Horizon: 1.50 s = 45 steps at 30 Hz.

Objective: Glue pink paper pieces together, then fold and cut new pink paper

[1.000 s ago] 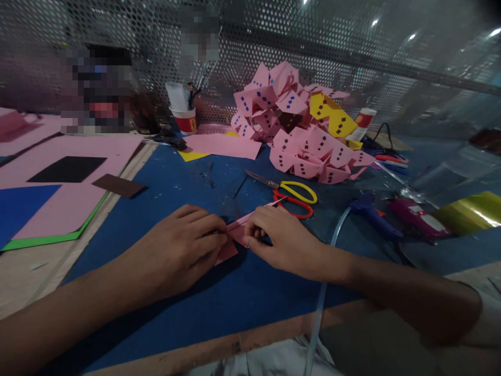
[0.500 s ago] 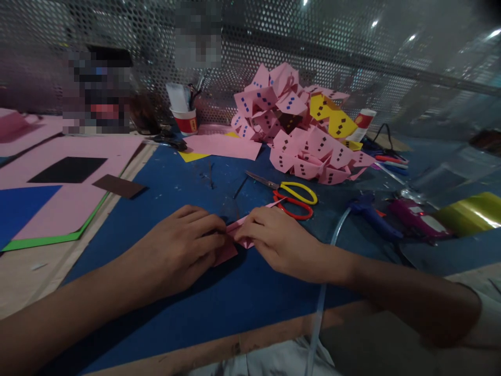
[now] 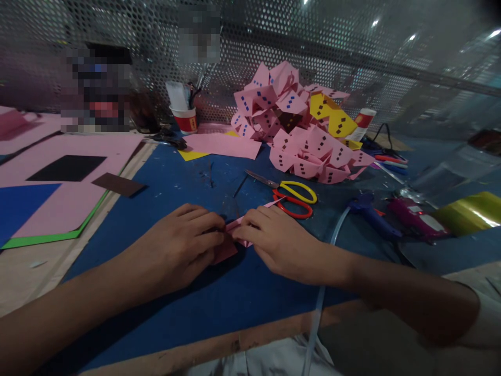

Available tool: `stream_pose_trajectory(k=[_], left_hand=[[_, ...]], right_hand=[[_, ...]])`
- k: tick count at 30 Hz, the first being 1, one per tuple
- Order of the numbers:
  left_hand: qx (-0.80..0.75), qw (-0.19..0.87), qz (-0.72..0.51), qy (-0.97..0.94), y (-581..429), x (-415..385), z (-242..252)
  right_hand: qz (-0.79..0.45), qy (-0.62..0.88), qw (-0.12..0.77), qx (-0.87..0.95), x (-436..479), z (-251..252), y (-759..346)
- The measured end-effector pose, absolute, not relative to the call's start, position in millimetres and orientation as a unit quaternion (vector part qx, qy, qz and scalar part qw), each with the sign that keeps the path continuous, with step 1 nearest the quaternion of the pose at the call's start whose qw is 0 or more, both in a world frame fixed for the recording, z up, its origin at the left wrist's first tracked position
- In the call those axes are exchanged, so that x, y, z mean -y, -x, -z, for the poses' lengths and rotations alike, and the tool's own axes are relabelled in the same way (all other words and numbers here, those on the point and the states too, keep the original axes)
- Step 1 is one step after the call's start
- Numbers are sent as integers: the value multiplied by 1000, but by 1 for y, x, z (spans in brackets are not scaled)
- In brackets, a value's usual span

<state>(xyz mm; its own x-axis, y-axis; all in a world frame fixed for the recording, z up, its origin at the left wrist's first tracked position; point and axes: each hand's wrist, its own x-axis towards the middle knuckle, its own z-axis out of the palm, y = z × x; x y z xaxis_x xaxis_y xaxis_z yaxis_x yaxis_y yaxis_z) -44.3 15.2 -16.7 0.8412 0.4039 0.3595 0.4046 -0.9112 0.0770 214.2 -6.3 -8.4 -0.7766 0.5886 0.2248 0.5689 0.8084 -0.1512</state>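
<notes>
A small pink paper piece [image 3: 229, 245] lies on the blue table cover [image 3: 219, 303] between my two hands. My left hand [image 3: 180, 245] rests on its left part with fingers curled and pressed down on it. My right hand [image 3: 274, 240] pinches its right edge, fingers together on the fold. Most of the paper is hidden under my fingers. Just behind my right hand lie yellow-handled scissors [image 3: 291, 190] and red-handled scissors [image 3: 293, 206].
A heap of folded pink and yellow paper pieces [image 3: 297, 125] with dots sits at the back. Glue guns [image 3: 371, 214] and a gold roll [image 3: 469, 211] lie right. Pink, black and blue sheets [image 3: 66, 183] lie left. A paper cup [image 3: 183, 117] stands by the perforated metal wall.
My right hand's fingers have slid a little left along the pink paper toward my left hand. My left hand has stayed in place.
</notes>
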Motion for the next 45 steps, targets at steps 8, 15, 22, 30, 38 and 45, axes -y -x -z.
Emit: stream_pose_trajectory(k=[8, 15, 22, 30, 38, 45], left_hand=[[207, 8, 186, 960, 43, -15, 15], [213, 5, 184, 960, 45, -16, 18], [212, -12, 194, 958, 44, -16, 15], [209, -7, 189, 959, 44, -15, 15], [213, -9, 188, 959, 45, -15, 16], [219, -12, 185, 958, 43, -15, 15]], right_hand=[[-51, 298, 135, 944, 7, 6, -216], [-62, 291, 149, 943, 7, 7, -218], [-73, 282, 153, 945, 8, 4, -223], [-63, 275, 140, 949, 10, 1, -225], [-87, 279, 173, 941, 10, 3, -227], [-119, 279, 187, 934, 7, 5, -224]])
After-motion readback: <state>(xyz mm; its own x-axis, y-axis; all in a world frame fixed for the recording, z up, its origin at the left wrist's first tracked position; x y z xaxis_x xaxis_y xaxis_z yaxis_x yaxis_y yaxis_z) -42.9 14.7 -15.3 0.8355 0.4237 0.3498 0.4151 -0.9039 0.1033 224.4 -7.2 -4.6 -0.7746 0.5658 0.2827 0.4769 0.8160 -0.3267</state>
